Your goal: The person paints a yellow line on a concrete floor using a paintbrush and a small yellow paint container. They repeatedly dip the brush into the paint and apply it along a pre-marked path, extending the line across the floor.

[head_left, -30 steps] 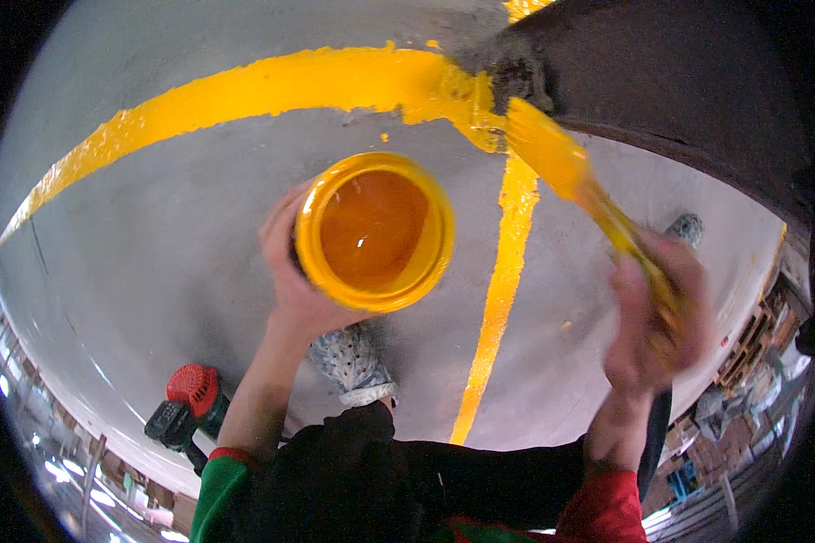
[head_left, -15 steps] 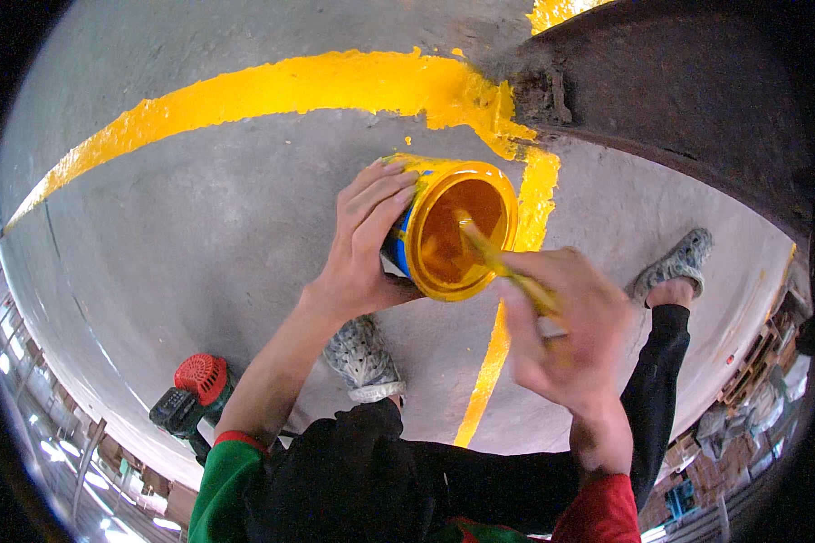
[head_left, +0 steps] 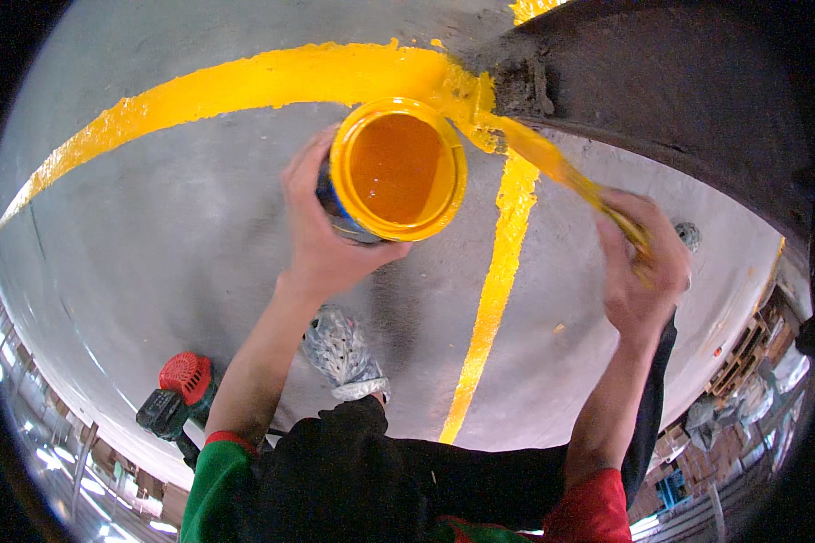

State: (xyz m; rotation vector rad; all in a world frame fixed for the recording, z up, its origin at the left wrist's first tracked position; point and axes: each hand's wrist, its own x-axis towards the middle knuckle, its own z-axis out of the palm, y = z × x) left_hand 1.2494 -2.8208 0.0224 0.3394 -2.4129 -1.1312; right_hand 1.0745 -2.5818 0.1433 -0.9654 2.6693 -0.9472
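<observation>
My left hand (head_left: pixel 321 231) is wrapped round the side of a paint can (head_left: pixel 448 195), tilted so its open mouth faces me. Orange-yellow paint (head_left: pixel 394 172) shows inside, and the rim is coated in yellow. In my right hand (head_left: pixel 645 258) is a paintbrush (head_left: pixel 566 172), gripped by its paint-smeared handle. The brush is out of the can, its yellow head pointing up and left, over or against the painted corner beside the dark metal piece; whether it touches cannot be told. A yellow painted stripe (head_left: pixel 272 80) curves across the grey surface, and a narrower one (head_left: pixel 480 335) runs down toward me.
A large dark metal piece (head_left: pixel 670 81) rises at the upper right. A red and black power tool (head_left: pixel 186 378) lies at lower left. My patterned clog (head_left: pixel 340 348) stands on the grey surface (head_left: pixel 190 235). Stacked materials (head_left: pixel 752 371) show at the far right rim.
My right hand has drawn the paintbrush out of the can and moved it up and right. My left hand has shifted the can up and left, turning its mouth more toward me.
</observation>
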